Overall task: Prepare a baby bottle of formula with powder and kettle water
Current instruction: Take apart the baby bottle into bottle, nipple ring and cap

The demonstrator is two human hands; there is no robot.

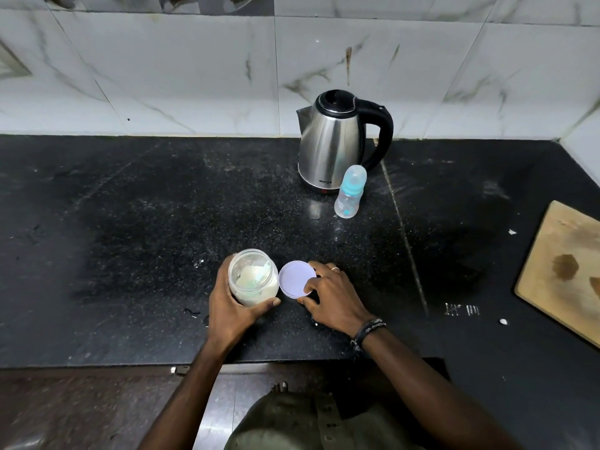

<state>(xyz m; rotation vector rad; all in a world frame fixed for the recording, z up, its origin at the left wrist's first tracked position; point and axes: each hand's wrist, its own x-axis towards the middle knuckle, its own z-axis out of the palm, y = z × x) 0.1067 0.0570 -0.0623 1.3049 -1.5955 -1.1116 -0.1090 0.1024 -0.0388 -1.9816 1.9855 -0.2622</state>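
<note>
Baby bottle (350,193), 1, capped, upright on surface (130,222) just in front of 1 kettle (336,141). Powder jar (253,277), 1, open, gripped by left hand (235,305), fingers hidden behind. Lid (297,279), 1, flat, pinched by right hand (334,297). Wooden board (561,271) cut off at right edge.

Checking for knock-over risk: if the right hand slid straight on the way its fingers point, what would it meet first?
The right hand points up-left, already touching the lid; pushing on, the lid would likely bump the powder jar beside it.
</note>
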